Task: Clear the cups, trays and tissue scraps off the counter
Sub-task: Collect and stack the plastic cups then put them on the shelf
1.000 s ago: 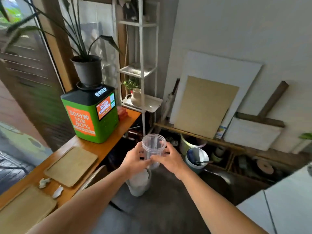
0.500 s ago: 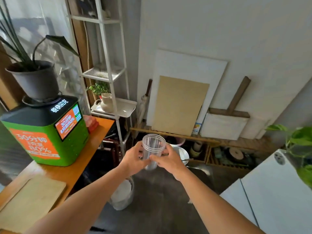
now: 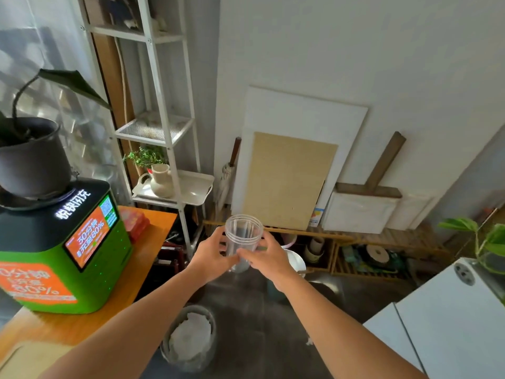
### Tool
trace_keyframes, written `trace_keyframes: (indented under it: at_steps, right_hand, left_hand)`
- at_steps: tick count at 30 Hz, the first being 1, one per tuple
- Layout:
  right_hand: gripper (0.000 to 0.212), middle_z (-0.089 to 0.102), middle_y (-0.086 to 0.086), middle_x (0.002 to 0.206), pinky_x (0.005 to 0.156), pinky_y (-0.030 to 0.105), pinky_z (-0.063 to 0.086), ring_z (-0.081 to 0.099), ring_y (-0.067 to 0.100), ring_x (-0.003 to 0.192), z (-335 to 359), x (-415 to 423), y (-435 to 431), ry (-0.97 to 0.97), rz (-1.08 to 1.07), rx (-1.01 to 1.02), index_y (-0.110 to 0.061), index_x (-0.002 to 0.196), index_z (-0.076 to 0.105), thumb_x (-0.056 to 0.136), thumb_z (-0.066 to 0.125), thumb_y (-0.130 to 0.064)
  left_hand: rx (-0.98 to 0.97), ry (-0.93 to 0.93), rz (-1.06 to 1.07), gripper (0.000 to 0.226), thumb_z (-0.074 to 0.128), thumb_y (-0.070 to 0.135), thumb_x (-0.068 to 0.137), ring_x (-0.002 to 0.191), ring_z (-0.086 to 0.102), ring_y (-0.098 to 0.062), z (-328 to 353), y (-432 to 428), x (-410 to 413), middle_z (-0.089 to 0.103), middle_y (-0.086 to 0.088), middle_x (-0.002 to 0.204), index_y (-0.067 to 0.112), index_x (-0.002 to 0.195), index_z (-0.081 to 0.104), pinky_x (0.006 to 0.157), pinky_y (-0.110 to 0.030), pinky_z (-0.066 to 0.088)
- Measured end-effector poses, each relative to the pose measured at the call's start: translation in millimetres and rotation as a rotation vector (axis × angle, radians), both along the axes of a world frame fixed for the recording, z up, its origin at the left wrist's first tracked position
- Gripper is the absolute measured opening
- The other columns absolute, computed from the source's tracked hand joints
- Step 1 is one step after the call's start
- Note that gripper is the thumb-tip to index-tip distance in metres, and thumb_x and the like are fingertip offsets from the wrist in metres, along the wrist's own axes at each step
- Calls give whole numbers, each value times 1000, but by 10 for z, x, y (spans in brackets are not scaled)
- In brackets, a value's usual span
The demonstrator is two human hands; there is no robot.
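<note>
Clear ribbed-rim plastic cup (image 3: 241, 242), upright, gripped by left hand (image 3: 211, 254) & right hand (image 3: 266, 257), above orange wood counter (image 3: 147, 272) edge

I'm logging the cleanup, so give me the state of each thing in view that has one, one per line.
Cup: clear, empty, upright, held off the counter by both hands.
Left hand: gripping the cup.
Right hand: gripping the cup.
Bin: on the floor, open, holding white paper.
Tray: lying flat on the counter.
Kiosk: screen lit.
</note>
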State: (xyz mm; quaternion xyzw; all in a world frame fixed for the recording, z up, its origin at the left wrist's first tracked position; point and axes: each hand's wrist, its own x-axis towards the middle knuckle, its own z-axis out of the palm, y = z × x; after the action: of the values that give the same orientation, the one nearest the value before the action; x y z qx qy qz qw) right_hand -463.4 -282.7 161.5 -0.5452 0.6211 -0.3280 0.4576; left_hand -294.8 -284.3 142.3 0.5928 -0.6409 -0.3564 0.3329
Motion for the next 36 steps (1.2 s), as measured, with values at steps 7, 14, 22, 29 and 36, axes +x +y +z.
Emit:
trace_keyframes:
  at_steps: [7,14,22,29,36]
  right_hand:
    - [72,63,-4,121,92,43,55,63,16,107,-20,23,-367,18,1,0,-31,133,50,70,84,-37]
    - [65,57,-18,107,82,28,51,59,6,98,-111,-139,-873,72,30,-11,-39,120,51,63,81,-51]
    - [65,59,-24,100,68,20,52,61,1,92,-129,-493,-1729,38,67,-70,-46,108,48,53,80,-59]
    - [72,57,-21,105,83,33,55,60,3,94,-44,-979,-2454,-7,93,-83,-40,119,48,57,84,-52]
    - [67,59,-18,108,82,33,56,63,5,95,-269,-1130,-2940,-48,107,-58,-43,113,48,57,85,-49]
  left_hand:
    - [-14,41,-2,73,81,38,76,103,57,-4,-65,-363,8,58,19,111,31,138,44,81,-21,44]
    - [16,52,16,70,80,32,76,106,57,-6,-89,-791,-157,60,15,117,27,137,46,87,-27,48]
    - [20,-7,51,73,80,20,72,110,61,-8,-18,-1577,-517,64,12,114,23,137,47,75,-13,47]
    - [-3,-1,93,78,82,30,70,105,61,-4,75,-2239,-972,61,19,111,32,138,44,74,-11,43]
    - [20,2,163,80,85,29,72,103,58,0,-171,-2664,-1147,58,21,113,32,140,42,78,-13,45]
